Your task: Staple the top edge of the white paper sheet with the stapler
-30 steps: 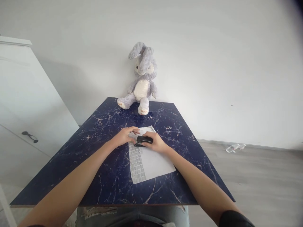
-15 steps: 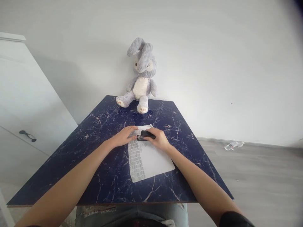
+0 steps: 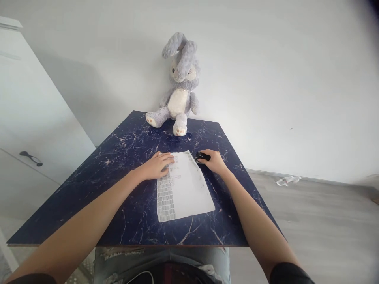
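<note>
A sheet of paper lies on the dark blue table, with a grey patterned strip down its left side and small print near the top. My left hand rests on the paper's upper left part, fingers stretched out and apart. Just off the upper right edge of the sheet, my right hand is closed around a black stapler. Its front end points left, toward the paper; my fingers cover the rear part.
A grey plush rabbit sits at the back of the marbled table, against the wall. To the left stands a white cabinet with a dark handle. A crumpled clear plastic piece lies on the floor at right.
My right hand has moved the stapler right, from over the paper's top to beside its right edge. My left hand stays on the sheet. The view has tilted down slightly.
</note>
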Demonstrator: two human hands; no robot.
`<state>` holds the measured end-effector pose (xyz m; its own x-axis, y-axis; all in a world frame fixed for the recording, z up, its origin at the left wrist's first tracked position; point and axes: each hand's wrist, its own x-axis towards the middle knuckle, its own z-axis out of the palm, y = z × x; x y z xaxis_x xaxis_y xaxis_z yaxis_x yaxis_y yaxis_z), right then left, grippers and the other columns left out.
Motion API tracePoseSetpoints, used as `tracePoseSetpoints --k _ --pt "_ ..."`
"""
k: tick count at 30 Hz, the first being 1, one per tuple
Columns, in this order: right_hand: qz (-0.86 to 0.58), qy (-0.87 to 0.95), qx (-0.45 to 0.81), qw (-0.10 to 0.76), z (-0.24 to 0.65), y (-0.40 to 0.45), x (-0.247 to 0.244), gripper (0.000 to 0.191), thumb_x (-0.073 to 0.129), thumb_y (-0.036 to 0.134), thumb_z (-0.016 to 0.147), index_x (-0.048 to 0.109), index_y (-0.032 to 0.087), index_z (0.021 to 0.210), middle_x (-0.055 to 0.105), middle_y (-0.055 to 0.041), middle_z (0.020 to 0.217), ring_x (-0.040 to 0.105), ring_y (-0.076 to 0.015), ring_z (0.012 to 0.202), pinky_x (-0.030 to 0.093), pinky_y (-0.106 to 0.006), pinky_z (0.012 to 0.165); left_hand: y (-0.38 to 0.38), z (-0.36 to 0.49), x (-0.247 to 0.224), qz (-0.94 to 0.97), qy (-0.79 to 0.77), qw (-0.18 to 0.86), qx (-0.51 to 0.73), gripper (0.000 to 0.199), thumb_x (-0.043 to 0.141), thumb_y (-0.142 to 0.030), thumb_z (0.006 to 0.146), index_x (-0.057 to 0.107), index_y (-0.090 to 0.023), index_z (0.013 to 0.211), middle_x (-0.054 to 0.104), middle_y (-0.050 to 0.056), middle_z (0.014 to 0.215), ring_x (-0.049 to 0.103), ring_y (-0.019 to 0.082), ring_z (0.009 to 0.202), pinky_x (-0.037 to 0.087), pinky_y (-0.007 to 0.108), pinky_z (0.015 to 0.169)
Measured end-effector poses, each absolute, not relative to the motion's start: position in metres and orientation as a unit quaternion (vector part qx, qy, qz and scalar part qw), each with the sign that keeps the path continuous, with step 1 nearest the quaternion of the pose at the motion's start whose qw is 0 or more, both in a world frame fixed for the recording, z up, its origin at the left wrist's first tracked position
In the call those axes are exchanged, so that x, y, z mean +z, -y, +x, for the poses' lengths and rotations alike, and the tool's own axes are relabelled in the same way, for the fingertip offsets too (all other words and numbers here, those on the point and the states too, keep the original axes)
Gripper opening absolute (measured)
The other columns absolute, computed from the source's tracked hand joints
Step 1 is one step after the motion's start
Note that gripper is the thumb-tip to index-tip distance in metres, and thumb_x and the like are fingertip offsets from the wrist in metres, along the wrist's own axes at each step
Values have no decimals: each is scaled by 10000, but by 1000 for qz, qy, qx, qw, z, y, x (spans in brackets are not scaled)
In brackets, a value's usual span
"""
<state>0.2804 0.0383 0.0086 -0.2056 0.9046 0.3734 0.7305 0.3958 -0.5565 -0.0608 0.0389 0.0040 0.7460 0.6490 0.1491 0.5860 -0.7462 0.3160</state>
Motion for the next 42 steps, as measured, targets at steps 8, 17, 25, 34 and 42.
tracePoseSetpoints --k 8,17,25,34,42 --pt "-479 784 175 355 255 -23 19 303 792 292 839 781 223 1134 795 -76 1103 739 -266 1024 562 -426 965 -12 -35 6 943 -271 143 128 604 562 -289 989 445 -351 1578 367 39 1705 351 324 1556 218 532 1282" --pt "-492 796 118 331 264 -24 22 293 773 261 853 779 234 1144 786 -69 1063 730 -266 978 552 -413 928 -10 -42 17 944 -287 130 100 667 552 -318 987 376 -407 1624 608 49 1495 544 336 1333 315 471 1136" --pt "-448 830 164 289 265 -22 26 299 748 285 886 773 233 1180 782 -69 1068 721 -248 963 547 -394 926 -1 -20 9 946 -294 69 114 565 547 -456 1009 495 -366 1564 604 123 1332 552 337 1202 346 500 1099" --pt "-469 816 150 303 272 -24 27 312 761 278 870 771 223 1177 781 -72 1098 728 -256 993 545 -404 955 2 -7 -5 946 -281 124 102 773 599 -294 940 313 -439 1643 202 45 1764 329 410 1531 161 672 1231" --pt "-446 838 202 241 273 -19 35 292 772 289 870 776 242 1158 773 -60 1154 721 -251 1053 546 -393 971 7 -9 1 946 -289 113 96 696 627 -328 911 459 -439 1577 290 41 1737 476 409 1362 248 660 1180"
